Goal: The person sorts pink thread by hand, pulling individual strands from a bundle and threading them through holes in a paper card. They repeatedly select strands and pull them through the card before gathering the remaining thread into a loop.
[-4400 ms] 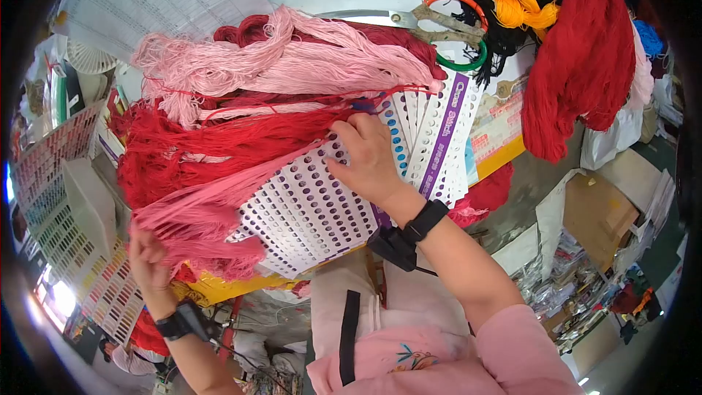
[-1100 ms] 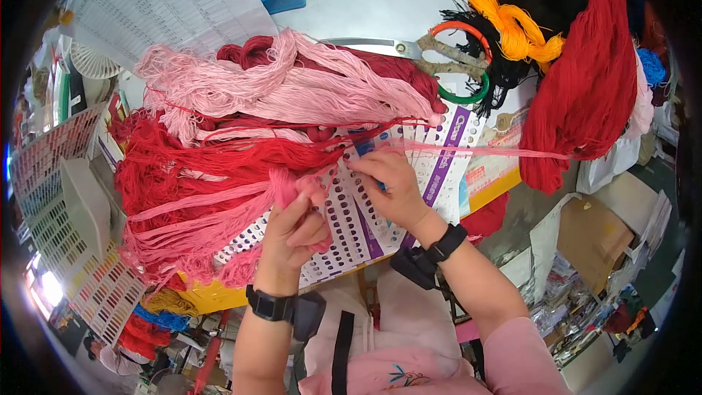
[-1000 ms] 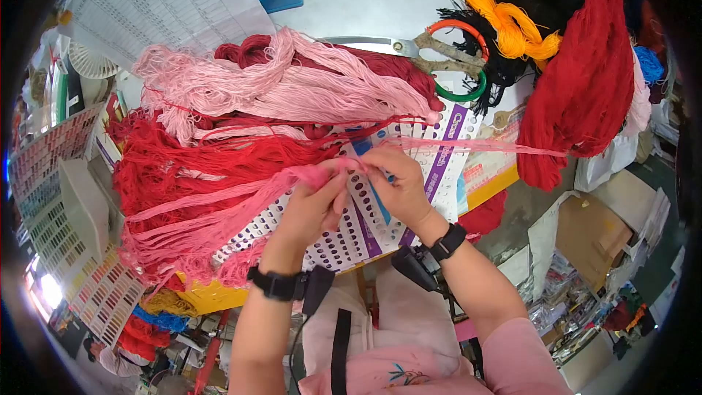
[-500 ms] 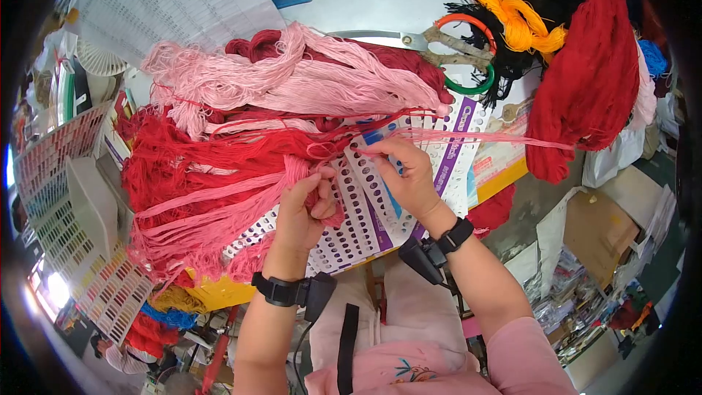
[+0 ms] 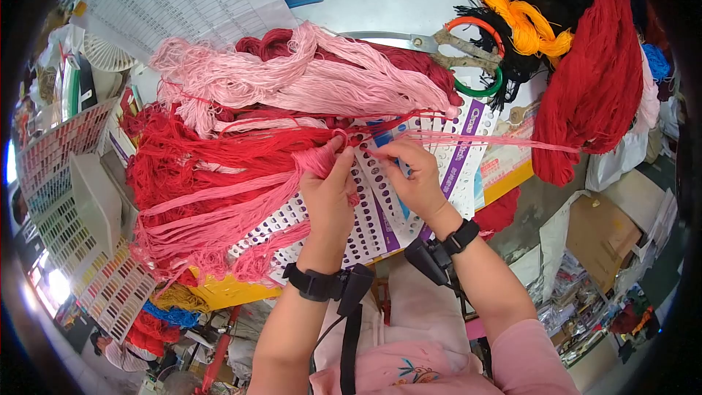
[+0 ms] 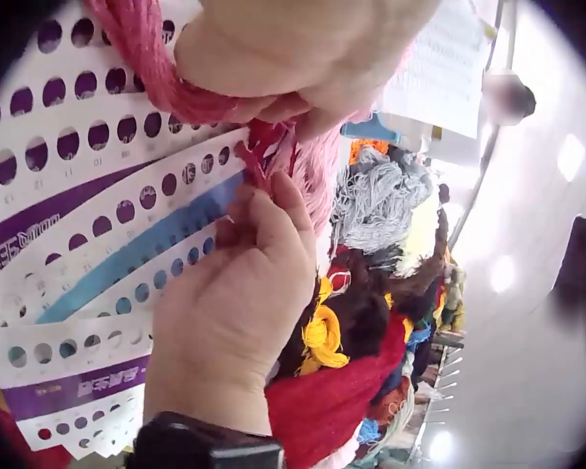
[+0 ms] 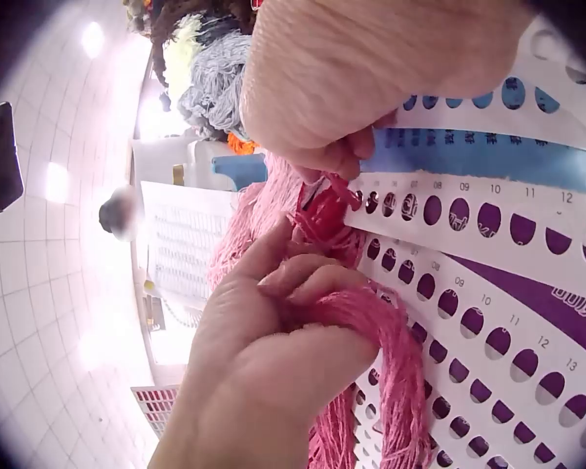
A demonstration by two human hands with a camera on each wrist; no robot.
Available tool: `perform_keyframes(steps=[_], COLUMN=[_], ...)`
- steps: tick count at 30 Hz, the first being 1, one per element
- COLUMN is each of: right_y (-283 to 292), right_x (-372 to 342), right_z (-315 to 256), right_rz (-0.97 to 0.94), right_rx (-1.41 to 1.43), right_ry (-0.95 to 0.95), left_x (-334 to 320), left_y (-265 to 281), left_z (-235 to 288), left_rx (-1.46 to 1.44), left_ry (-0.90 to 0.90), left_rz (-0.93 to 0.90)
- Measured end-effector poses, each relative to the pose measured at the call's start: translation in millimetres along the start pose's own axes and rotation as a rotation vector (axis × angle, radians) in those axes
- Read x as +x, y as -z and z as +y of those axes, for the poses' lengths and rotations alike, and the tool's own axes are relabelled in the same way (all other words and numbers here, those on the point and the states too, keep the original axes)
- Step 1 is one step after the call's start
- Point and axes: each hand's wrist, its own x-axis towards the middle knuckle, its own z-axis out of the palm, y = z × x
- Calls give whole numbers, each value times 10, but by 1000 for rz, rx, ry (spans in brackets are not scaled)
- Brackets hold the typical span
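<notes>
My left hand (image 5: 329, 201) grips a bunch of pink embroidery thread (image 7: 400, 366), which loops over its fingers and trails left across the table. Close beside it, my right hand (image 5: 417, 183) pinches pink strands at the end hole of a white perforated thread card (image 7: 488, 210); its fingertips partly hide the hole. In the left wrist view the two hands' fingertips nearly meet over the thread at the card's end. Several punched cards with purple bands (image 5: 457, 157) lie fanned beneath the hands. A thin pink strand (image 5: 512, 143) stretches right over them.
Light pink skeins (image 5: 344, 84) and a red thread heap (image 5: 197, 153) lie beyond and left of the cards. Large scissors (image 5: 468, 51) with orange and green handles rest behind, near yellow thread (image 5: 523, 18). Dark red thread (image 5: 592, 88) hangs over the right table edge.
My left hand has come from the far left to the card's end with the pink thread. My right hand has gone from resting on the cards to pinching thread at the hole.
</notes>
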Motion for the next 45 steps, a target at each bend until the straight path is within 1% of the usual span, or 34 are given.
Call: perform_keyframes(steps=[2, 3, 5, 9, 11, 12, 13, 15, 16, 17, 19, 20, 23, 25, 26, 27, 28, 29, 30, 31, 32, 33, 34, 35, 36, 37, 38, 39, 40, 41, 42, 43, 44, 45], right_y=[-3, 1, 7, 0, -3, 1, 7, 7, 4, 2, -3, -2, 3, 5, 11, 0, -22, -42, -62, -74, -87, -93, -92, -92, -99, -113, -138, -118, -96, -69, -40, -29, -13, 9], right_x=[-3, -3, 1, -5, -7, -7, -7, -20, -24, -25, -23, -24, -36, -53, -56, -40, -16, -12, -28, -29, -25, -22, -20, -27, -33, -35, 20, 37, -8, -36, -22, -14, -67, -120], right_z=[11, 8, -3, 28, 38, 36, 28, 32, 39, 43, 43, 43, 34, 46, 57, 76, 103, 119, 116, 103, 85, 67, 52, 37, 20, 1, -62, -37, -36, -52, -71, -136, -247, -410], right_rz=[9, 12, -3, 19, 21, 25, 11, 1, -4, -9, 0, 5, 13, 16, 22, 18, 25, 33, 14, 17, -10, -36, -53, -42, -65, -91, -85, -121, -168, -179, -161, -148, -96, -111], right_rx=[13, 13, 15, 30, 26, 29, 37, 48, 58, 67, 62, 56, 113, 171, 225, 219, 92, -35, -126, -130, -203, -274, -363, -362, -425, -486, -482, -496, -508, -510, -424, -334, -304, -303], right_ry=[12, 11, 10, 17, 41, 36, 18, -8, -13, -16, -12, -6, -59, -105, -150, -150, -31, 87, 134, 132, 126, 121, 133, 135, 108, 85, 125, 98, 57, 68, 102, 133, 129, 146], left_x=[29, 65, 154, 150, -29, -34, -94, -231, -228, -256, -290, -292, -212, -42, 10, 47, 52, 25, -31, -167, -225, -207, -249, -298, -362, -496, -689, -757, -904, -1066, -1189, -1274, -1322, -1295], left_y=[-35, -18, 52, 28, 65, 239, 267, 290, 429, 508, 543, 516, 313, 170, 143, 111, 85, 148, 265, 326, 596, 1109, 1591, 2021, 2061, 2071, 2107, 2114, 1994, 1690, 1325, 1112, 883, 891], left_z=[-28, -76, -206, -182, 5, 2, 90, 284, 272, 269, 288, 299, 260, 130, 144, 157, 168, 259, 434, 691, 899, 1192, 1508, 1766, 1968, 2075, 2218, 2297, 2213, 2007, 1760, 1520, 1377, 1183], left_rx=[188, 190, 459, 407, 150, -22, -13, -269, -421, -418, -458, -458, -351, 305, 302, 566, 829, 860, 893, 624, 553, 437, 184, 12, 26, 22, -49, -114, 8, 153, 291, 400, 375, 203], left_ry=[-100, -98, -313, -358, -146, -44, -40, 223, 278, 280, 331, 333, 337, 259, 257, 220, 182, 174, 165, 230, 232, 185, 103, -48, -176, -188, -207, -205, -140, -96, -59, 2, 99, 128], left_rz=[32, 29, 82, 159, 83, -52, -52, -121, -285, -284, -373, -374, -403, -408, -408, -397, -386, -264, -140, -8, 143, -25, -50, 109, 355, 353, 392, 421, 195, 144, 96, 150, 153, -44])
